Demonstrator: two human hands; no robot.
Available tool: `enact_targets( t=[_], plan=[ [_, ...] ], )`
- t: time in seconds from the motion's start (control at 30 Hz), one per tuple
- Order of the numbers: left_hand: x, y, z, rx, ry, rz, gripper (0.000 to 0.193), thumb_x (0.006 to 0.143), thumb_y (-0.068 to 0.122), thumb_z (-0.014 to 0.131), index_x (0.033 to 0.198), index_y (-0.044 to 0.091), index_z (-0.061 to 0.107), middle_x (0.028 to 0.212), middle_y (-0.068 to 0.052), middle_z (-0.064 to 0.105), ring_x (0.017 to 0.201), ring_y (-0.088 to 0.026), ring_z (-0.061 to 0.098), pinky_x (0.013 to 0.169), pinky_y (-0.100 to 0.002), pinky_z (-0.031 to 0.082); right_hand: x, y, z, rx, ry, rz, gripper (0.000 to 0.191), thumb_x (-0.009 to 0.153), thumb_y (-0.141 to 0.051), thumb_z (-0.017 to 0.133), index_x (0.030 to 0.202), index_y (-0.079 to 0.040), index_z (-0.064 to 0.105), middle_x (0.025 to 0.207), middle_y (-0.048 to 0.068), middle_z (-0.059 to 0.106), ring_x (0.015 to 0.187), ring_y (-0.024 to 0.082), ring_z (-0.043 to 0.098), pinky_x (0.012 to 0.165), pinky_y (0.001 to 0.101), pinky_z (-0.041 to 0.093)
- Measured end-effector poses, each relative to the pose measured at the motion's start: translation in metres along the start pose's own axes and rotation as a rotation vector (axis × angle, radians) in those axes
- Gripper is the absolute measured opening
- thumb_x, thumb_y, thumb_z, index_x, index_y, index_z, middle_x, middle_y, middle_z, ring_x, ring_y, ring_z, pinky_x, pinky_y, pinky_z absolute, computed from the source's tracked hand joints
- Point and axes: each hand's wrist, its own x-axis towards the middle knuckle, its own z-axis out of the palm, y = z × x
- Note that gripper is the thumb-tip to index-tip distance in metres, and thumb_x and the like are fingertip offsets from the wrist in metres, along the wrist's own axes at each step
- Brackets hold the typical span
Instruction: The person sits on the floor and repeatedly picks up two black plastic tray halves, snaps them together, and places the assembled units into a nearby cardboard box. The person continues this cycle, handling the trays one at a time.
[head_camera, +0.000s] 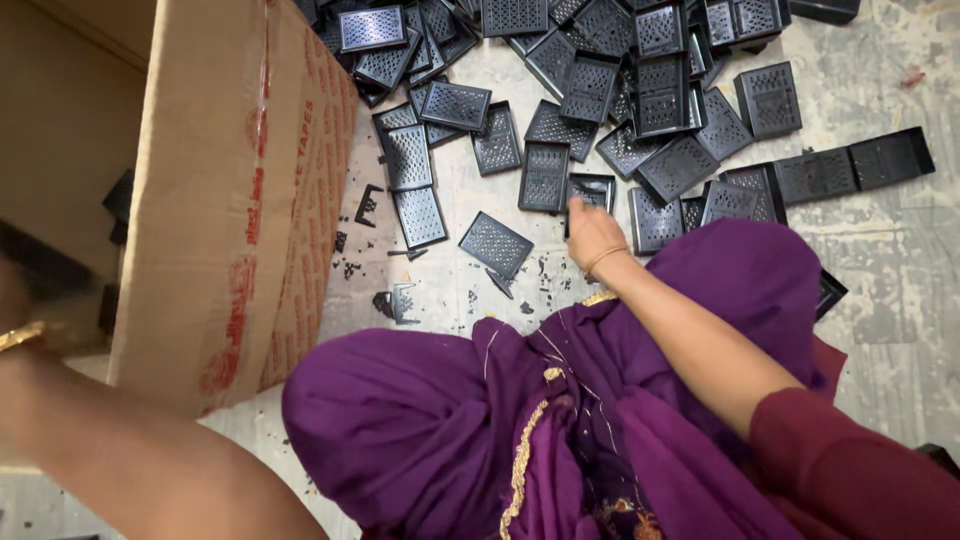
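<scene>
While the person sits on a worn grey concrete floor (900, 300) in purple cloth (450, 420), the right hand (592, 232) reaches with loose fingers to a black perforated plastic tray (592, 190) at the edge of a scattered pile of trays (600, 70). Black chips (350, 268) litter the floor. The left hand is out of view past a cardboard box (230, 180).

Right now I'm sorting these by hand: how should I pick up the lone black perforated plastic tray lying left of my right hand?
Pinch the black perforated plastic tray by its raised rim at the near edge, coming from above; it lies flat and apart from the pile.
</scene>
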Motion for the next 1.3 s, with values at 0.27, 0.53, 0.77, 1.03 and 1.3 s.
enact_targets(
  t=[0.27,0.53,0.77,1.03,1.3],
  plan=[
    [-0.085,0.076,0.134,-0.412,-0.141,0.679,0.025,0.091,0.003,0.06,0.11,0.01,0.075,0.111,-0.006,0.073,0.103,-0.02,0.073,0.091,-0.036,0.061,-0.027,0.057,-0.018,1.71,-0.27,0.24,0.048,0.092,-0.001,0.06,0.139,0.0,0.053,0.115,0.009,0.067,0.102,0.019,0.068,0.088,0.0382,0.06],
    [-0.243,0.036,0.296,0.337,-0.647,0.247,0.097,0.077,0.046,0.084,0.157,0.032,0.03,0.146,-0.029,0.031,0.127,-0.053,0.04,0.098,-0.06,0.046,-0.037,0.045,0.002,0.544,0.078,0.269,0.069,0.08,-0.004,0.065,0.146,-0.01,0.048,0.122,0.021,0.061,0.112,0.037,0.061,0.102,0.0488,0.052],
    [-0.249,0.037,0.306,0.505,-0.735,0.289,0.092,0.078,0.028,0.081,0.155,0.04,0.032,0.165,-0.022,0.016,0.132,-0.048,0.043,0.1,-0.056,0.05,-0.06,-0.007,-0.011,-0.149,-0.088,-0.223,0.092,0.07,-0.014,0.077,0.153,-0.023,0.039,0.138,0.022,0.047,0.128,0.039,0.047,0.107,0.0607,0.034],
    [-0.275,0.081,0.253,-0.83,-1.45,-0.034,0.072,0.084,0.011,0.068,0.153,0.022,0.049,0.129,-0.019,0.061,0.11,-0.029,0.064,0.089,-0.041,0.056,-0.042,0.004,-0.049,0.9,-0.152,-0.012,0.082,0.081,-0.017,0.076,0.153,-0.018,0.037,0.122,0.02,0.059,0.112,0.031,0.061,0.1,0.0435,0.051],
    [-0.331,0.118,0.224,-1.182,-1.405,-0.361,0.079,0.09,0.002,0.073,0.158,0.01,0.034,0.147,-0.007,0.054,0.118,-0.015,0.061,0.083,-0.026,0.054,-0.038,0.002,-0.057,1.66,-0.155,-0.137,0.067,0.097,-0.017,0.065,0.157,-0.01,0.037,0.134,0.01,0.062,0.117,0.015,0.061,0.098,0.0322,0.052]
  ],
)
